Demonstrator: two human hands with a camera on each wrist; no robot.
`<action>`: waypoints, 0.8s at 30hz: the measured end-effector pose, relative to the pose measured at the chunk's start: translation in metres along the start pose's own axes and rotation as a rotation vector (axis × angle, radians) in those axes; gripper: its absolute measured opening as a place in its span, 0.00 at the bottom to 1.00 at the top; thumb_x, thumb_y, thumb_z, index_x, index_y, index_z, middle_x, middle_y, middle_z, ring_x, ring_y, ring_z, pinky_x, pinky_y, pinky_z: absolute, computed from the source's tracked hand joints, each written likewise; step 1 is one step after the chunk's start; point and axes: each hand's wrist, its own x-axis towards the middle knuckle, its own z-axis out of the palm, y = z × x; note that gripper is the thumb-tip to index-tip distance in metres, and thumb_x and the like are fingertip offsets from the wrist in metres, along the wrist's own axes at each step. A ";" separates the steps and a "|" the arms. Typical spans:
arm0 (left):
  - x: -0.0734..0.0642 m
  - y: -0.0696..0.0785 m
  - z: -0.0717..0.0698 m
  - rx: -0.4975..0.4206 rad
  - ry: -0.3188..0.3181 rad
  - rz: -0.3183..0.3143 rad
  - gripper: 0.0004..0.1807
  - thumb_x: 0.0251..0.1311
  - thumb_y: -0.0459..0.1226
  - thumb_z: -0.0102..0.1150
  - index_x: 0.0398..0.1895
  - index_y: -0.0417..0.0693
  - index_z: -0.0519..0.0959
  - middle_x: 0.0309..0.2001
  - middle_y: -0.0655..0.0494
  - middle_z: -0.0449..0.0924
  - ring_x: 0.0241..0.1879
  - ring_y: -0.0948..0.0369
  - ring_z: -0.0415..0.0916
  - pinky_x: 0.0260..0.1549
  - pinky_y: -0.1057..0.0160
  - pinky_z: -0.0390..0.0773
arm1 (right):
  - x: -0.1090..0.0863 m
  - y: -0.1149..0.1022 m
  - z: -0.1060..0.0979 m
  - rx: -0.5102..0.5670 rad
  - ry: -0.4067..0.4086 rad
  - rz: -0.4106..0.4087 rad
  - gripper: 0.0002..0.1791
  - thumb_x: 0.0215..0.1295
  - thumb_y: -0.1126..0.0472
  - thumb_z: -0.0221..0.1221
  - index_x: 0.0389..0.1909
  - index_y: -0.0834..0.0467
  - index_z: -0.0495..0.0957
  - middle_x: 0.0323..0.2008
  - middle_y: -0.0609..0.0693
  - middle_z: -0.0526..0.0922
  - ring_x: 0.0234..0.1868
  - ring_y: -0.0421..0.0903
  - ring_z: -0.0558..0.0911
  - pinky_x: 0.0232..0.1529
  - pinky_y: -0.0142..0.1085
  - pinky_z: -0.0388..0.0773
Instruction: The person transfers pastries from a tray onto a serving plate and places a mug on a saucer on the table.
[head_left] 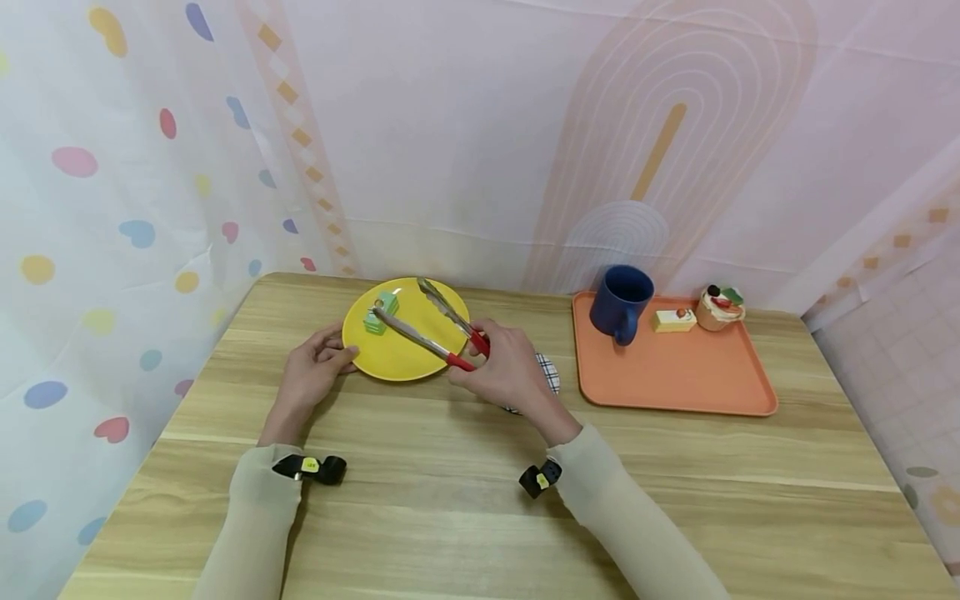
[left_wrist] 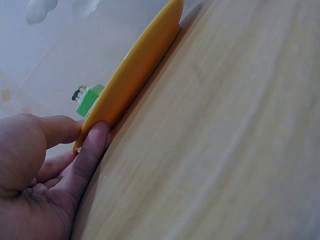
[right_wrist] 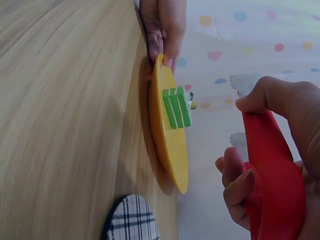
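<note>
A yellow plate (head_left: 405, 354) lies on the wooden table with a green layered cake slice (head_left: 381, 314) on its left part. My left hand (head_left: 317, 367) pinches the plate's left rim, and the left wrist view shows thumb and fingers on either side of that rim. In my right hand (head_left: 504, 367) are metal tongs (head_left: 420, 337) with red grips (right_wrist: 277, 175), held above the plate. Their two arms stand spread apart, one tip over or beside the cake slice; contact cannot be told. Nothing shows between the tips.
An orange tray (head_left: 675, 379) at the right bears a dark blue mug (head_left: 622, 302), a pale yellow cake slice (head_left: 674, 321) and a cupcake (head_left: 720, 308). Partly under my right hand lies a checked cloth item (right_wrist: 132, 220). A patterned curtain (head_left: 450, 167) hangs behind the table.
</note>
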 end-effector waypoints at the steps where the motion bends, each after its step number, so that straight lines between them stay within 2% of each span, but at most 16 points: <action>1: 0.000 0.000 0.000 0.000 -0.001 0.000 0.34 0.73 0.39 0.59 0.79 0.44 0.61 0.48 0.54 0.76 0.38 0.75 0.80 0.44 0.73 0.88 | -0.001 0.001 -0.001 -0.005 0.007 -0.002 0.32 0.54 0.48 0.71 0.57 0.58 0.78 0.37 0.51 0.86 0.31 0.44 0.77 0.24 0.31 0.73; 7: -0.001 0.000 0.000 0.006 -0.002 0.003 0.34 0.73 0.39 0.59 0.79 0.45 0.61 0.49 0.53 0.76 0.37 0.75 0.81 0.43 0.73 0.89 | -0.005 0.006 -0.004 -0.056 0.034 -0.027 0.35 0.53 0.48 0.72 0.59 0.60 0.78 0.36 0.50 0.86 0.32 0.44 0.77 0.28 0.31 0.74; 12: 0.000 0.000 0.000 0.004 -0.005 0.007 0.35 0.73 0.39 0.59 0.79 0.44 0.61 0.48 0.54 0.76 0.38 0.75 0.81 0.43 0.73 0.89 | -0.008 0.010 -0.008 -0.073 0.043 -0.029 0.36 0.52 0.54 0.72 0.62 0.63 0.76 0.37 0.51 0.87 0.35 0.46 0.80 0.33 0.33 0.79; 17: -0.001 0.001 0.000 0.010 -0.004 0.008 0.34 0.73 0.39 0.59 0.79 0.44 0.61 0.49 0.52 0.76 0.37 0.75 0.81 0.43 0.73 0.89 | -0.011 0.012 -0.014 -0.079 0.047 -0.017 0.37 0.51 0.54 0.72 0.63 0.62 0.75 0.38 0.50 0.87 0.37 0.46 0.81 0.38 0.36 0.83; 24: -0.002 0.002 0.000 0.014 -0.003 0.010 0.34 0.73 0.39 0.59 0.79 0.44 0.61 0.50 0.50 0.75 0.38 0.75 0.81 0.43 0.73 0.89 | -0.017 0.013 -0.024 -0.113 0.066 0.004 0.36 0.54 0.49 0.70 0.62 0.61 0.76 0.36 0.49 0.87 0.35 0.46 0.80 0.34 0.34 0.81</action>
